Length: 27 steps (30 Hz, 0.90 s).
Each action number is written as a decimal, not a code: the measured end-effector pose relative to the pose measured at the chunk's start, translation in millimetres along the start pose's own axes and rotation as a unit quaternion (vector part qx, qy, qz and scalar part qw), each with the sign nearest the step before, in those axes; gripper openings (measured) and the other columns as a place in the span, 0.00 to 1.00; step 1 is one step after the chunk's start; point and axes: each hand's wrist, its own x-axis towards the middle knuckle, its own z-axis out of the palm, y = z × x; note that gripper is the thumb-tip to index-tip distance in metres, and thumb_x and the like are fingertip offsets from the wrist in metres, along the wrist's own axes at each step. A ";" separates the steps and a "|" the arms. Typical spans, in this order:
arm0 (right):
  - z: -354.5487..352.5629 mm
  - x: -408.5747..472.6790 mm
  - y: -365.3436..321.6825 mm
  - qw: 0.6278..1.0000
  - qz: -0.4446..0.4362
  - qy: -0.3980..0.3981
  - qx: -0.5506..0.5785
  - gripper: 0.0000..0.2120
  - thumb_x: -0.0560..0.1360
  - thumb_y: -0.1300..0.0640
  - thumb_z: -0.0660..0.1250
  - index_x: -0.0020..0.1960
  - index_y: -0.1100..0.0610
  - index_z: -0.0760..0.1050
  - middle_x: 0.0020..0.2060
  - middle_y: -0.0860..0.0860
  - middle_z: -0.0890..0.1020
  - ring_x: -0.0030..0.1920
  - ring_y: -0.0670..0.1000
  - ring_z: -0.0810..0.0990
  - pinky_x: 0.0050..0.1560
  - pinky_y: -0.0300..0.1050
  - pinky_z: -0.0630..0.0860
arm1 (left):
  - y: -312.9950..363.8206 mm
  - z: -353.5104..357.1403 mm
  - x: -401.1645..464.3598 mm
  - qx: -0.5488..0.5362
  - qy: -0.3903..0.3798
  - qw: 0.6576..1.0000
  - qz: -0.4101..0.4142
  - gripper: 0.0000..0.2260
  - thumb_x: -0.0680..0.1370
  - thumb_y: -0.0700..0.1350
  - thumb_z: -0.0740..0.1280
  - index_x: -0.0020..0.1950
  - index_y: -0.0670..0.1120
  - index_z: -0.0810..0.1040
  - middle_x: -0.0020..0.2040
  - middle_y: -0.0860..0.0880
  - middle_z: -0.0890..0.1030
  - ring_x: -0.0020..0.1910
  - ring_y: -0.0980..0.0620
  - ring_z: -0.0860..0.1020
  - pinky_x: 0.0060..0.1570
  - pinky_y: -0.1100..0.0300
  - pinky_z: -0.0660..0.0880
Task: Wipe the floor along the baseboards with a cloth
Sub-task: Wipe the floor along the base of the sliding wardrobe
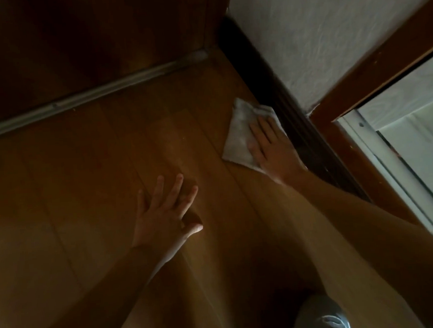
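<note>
A folded white cloth (241, 136) lies flat on the brown wooden floor (121, 150), right beside the dark baseboard (277, 91) that runs along the white wall. My right hand (271, 146) presses on the cloth's right half with straight fingers pointing toward the room corner. My left hand (165, 214) rests flat on the bare floor, fingers spread, a forearm's length to the left of the cloth.
A metal sliding-door rail (80, 99) crosses the floor at the back, under a dark wooden door (83, 34). A brown door frame (374, 73) and a white-framed pane (416, 153) stand at the right. Grey clothing (323, 318) shows at the bottom.
</note>
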 end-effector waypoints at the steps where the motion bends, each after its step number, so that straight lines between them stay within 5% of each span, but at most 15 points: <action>1: 6.8 -25.5 -2.9 1.000 0.002 -0.002 -0.009 0.25 0.85 0.52 0.43 0.77 0.64 0.53 0.76 0.66 0.54 0.77 0.65 0.48 0.74 0.63 0.52 | -0.1 0.8 -0.2 -0.001 -0.002 1.000 0.001 0.38 0.71 0.72 0.47 0.77 0.56 0.57 0.79 0.47 0.57 0.76 0.37 0.56 0.65 0.31 0.62; 5: 4.9 -35.7 -14.4 0.995 0.095 0.012 0.026 0.25 0.84 0.49 0.47 0.78 0.59 0.54 0.76 0.62 0.56 0.77 0.62 0.50 0.75 0.62 0.51 | -1.2 1.3 1.1 -0.004 -0.009 1.000 0.006 0.38 0.71 0.72 0.46 0.77 0.56 0.57 0.79 0.46 0.55 0.76 0.37 0.55 0.66 0.30 0.60; 9: -2.8 56.4 7.7 0.999 -0.052 0.012 -0.004 0.20 0.80 0.58 0.55 0.69 0.67 0.62 0.67 0.73 0.66 0.68 0.74 0.65 0.66 0.72 0.62 | 2.1 -3.1 0.5 -0.015 -0.012 1.000 -0.009 0.38 0.71 0.73 0.44 0.78 0.59 0.49 0.79 0.49 0.44 0.78 0.39 0.47 0.70 0.33 0.53; 13: -25.5 115.0 5.3 0.996 -0.068 -0.032 -0.057 0.32 0.77 0.51 0.39 0.73 0.68 0.61 0.71 0.73 0.59 0.71 0.75 0.56 0.72 0.70 0.49 | 3.2 -9.1 -1.4 -0.001 -0.029 0.999 -0.013 0.38 0.70 0.72 0.42 0.73 0.59 0.30 0.73 0.51 0.27 0.76 0.42 0.34 0.73 0.36 0.43; 15: -32.5 103.4 5.4 0.997 -0.063 -0.017 -0.045 0.31 0.78 0.48 0.42 0.73 0.66 0.60 0.71 0.72 0.61 0.71 0.73 0.59 0.73 0.69 0.50 | 4.2 -12.3 -1.4 -0.010 -0.036 0.999 -0.014 0.38 0.71 0.72 0.43 0.75 0.59 0.31 0.72 0.52 0.26 0.76 0.42 0.33 0.73 0.36 0.43; 18: -17.3 34.9 7.5 0.990 -0.111 0.034 -0.075 0.20 0.79 0.59 0.60 0.68 0.65 0.62 0.66 0.74 0.67 0.67 0.75 0.66 0.68 0.73 0.58 | 3.9 -11.7 -1.5 -0.017 -0.035 0.999 -0.017 0.38 0.71 0.72 0.44 0.77 0.60 0.35 0.73 0.52 0.27 0.77 0.42 0.34 0.73 0.37 0.42; 22: -0.8 -58.9 -9.8 0.995 -0.068 0.040 -0.064 0.24 0.82 0.57 0.59 0.73 0.69 0.61 0.72 0.71 0.61 0.74 0.71 0.55 0.71 0.68 0.56 | 4.8 -15.3 -1.3 -0.013 -0.036 0.999 -0.021 0.38 0.73 0.71 0.46 0.75 0.58 0.31 0.77 0.50 0.31 0.77 0.42 0.35 0.73 0.38 0.45; 27: -6.3 6.9 7.6 0.990 -0.111 0.051 -0.075 0.23 0.78 0.58 0.63 0.68 0.67 0.62 0.65 0.75 0.68 0.67 0.76 0.65 0.67 0.74 0.59 | 4.9 -36.0 10.7 -0.041 -0.028 0.997 -0.066 0.38 0.77 0.68 0.52 0.77 0.57 0.33 0.78 0.50 0.32 0.77 0.44 0.36 0.74 0.40 0.41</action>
